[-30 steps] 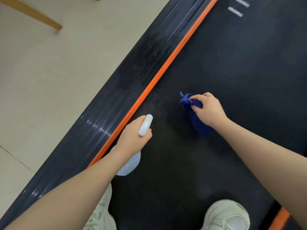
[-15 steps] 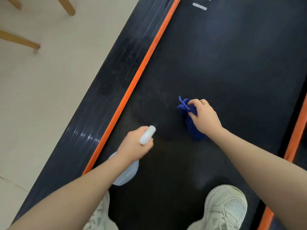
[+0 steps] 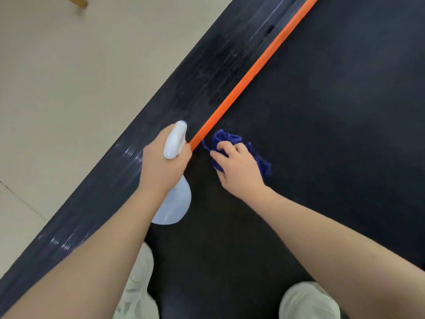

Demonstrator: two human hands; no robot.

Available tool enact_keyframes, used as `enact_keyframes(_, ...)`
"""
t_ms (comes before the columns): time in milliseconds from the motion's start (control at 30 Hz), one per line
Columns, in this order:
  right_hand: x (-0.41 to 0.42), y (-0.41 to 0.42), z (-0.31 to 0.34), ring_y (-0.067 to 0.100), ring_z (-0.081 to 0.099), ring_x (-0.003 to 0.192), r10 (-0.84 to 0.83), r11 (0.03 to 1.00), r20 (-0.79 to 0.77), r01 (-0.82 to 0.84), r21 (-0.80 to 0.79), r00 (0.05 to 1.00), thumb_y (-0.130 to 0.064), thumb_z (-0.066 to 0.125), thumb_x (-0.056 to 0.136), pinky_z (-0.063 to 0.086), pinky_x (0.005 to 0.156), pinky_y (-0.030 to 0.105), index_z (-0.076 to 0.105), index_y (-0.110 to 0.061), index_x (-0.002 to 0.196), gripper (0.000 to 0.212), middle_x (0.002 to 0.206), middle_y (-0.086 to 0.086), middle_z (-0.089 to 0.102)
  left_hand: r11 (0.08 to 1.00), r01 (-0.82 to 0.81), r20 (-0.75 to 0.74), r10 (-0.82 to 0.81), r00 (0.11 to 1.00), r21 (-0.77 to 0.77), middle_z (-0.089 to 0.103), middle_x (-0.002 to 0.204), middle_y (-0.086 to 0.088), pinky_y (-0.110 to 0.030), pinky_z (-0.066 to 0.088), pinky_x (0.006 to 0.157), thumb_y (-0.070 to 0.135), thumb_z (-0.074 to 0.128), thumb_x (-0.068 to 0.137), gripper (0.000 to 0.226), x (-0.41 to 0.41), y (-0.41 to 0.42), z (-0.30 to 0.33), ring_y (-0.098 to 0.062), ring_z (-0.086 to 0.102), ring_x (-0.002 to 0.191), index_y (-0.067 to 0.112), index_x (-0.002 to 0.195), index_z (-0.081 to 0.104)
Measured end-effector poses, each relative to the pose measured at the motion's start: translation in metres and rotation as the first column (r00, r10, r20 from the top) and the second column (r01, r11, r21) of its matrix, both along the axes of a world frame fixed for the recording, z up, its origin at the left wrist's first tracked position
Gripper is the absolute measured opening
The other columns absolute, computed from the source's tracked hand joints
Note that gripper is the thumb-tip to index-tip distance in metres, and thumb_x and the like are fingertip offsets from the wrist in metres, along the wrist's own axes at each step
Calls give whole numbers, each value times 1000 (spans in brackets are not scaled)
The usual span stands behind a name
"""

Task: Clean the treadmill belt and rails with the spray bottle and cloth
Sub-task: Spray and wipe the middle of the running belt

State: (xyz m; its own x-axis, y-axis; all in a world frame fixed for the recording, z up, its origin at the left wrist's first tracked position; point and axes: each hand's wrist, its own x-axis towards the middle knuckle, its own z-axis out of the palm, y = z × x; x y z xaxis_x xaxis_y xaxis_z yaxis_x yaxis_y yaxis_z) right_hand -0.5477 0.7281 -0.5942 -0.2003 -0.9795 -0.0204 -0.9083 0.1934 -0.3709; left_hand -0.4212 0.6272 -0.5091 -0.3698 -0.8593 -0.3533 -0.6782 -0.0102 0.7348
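Observation:
The black treadmill belt fills the right of the head view, bordered on its left by an orange strip and a ribbed black side rail. My left hand grips a white spray bottle by the neck, its nozzle head pointing up over the rail. My right hand presses a crumpled blue cloth onto the belt right beside the orange strip. The two hands are close together.
Beige tiled floor lies left of the treadmill, with a wooden furniture leg at the top left. My two pale shoes stand on the belt at the bottom edge.
My right hand has slid the blue cloth left to the orange strip. My left hand with the bottle has moved up and nearer the rail. The view has shifted.

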Motion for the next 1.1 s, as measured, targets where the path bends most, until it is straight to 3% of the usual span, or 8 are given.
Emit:
enact_keyframes(100, -24, -6, -8, 32, 58, 73, 152, 988, -74, -152, 2, 986, -13, 81, 60, 48, 65, 37, 72, -14, 101, 42, 103, 9, 65, 1000, -7, 33, 7, 999, 18, 47, 76, 21, 1, 34, 65, 7, 57, 87, 41, -4, -2, -2, 4, 48, 69, 42, 77, 40)
enact_keyframes(200, -54, 0, -12, 37, 54, 109, 242, 970, -172, -235, 62, 955, -25, 68, 76, 40, 95, 49, 62, -22, 120, 45, 123, 6, 58, 1000, 1, 55, -3, 999, 29, 47, 79, 25, -2, 36, 67, 9, 59, 87, 24, -8, -1, -2, 0, 50, 74, 32, 92, 54)
enact_keyframes(433, -19, -9, 2, 36, 41, 117, -214, 967, 128, 192, 166, 968, -4, 62, 80, 41, 99, 45, 43, -11, 138, 61, 143, 18, 36, 992, 125, 159, -125, 979, 9, 64, 100, 2, -46, 50, 83, 30, 47, 73, 44, -26, 18, 9, -24, 60, 94, 17, 113, 58)
enact_keyframes(600, 7, -8, -10, 35, 50, 97, 414, 901, 32, -414, 131, 910, -8, 55, 81, 46, 80, 39, 49, -9, 129, 48, 136, 20, 41, 996, 86, 139, -82, 987, -26, 59, 99, 9, -45, 50, 84, 29, 47, 74, 46, -24, 28, 15, -22, 59, 95, 18, 117, 57)
enact_keyframes(700, -42, -23, -16, 32, 54, 68, 299, 943, -203, -321, -84, 932, -7, 56, 70, 44, 54, 31, 69, -14, 100, 34, 106, 13, 64, 999, 13, 93, -8, 996, -51, 58, 92, 7, -37, 48, 82, 24, 49, 79, 23, -16, 31, 13, -12, 54, 83, 30, 101, 55)
enact_keyframes(867, -42, -36, -15, 36, 54, 78, -135, 991, -6, 135, -20, 991, -1, 72, 66, 47, 68, 39, 63, -9, 111, 46, 123, 20, 57, 999, 5, 104, 0, 995, -40, 53, 97, 29, -3, 36, 76, 10, 57, 87, 38, -6, 32, 6, 13, 51, 90, 27, 121, 53)
enact_keyframes(1033, 10, -8, -6, 30, 44, 106, 352, 919, 86, -361, 160, 932, -15, 54, 89, 40, 93, 36, 38, -17, 138, 51, 147, 11, 30, 998, -50, 90, 54, 994, -44, 61, 103, 8, -11, 40, 76, 6, 55, 88, 40, -10, 29, 9, -12, 57, 99, 21, 125, 54)
enact_keyframes(1100, -16, -17, -3, 28, 47, 103, 415, 907, -1, -413, 81, 910, -17, 57, 88, 41, 82, 35, 47, -22, 132, 45, 143, 8, 38, 998, -46, 77, 49, 996, -46, 61, 108, 7, -10, 39, 78, 7, 55, 89, 41, -7, 30, 10, -12, 56, 103, 23, 127, 53)
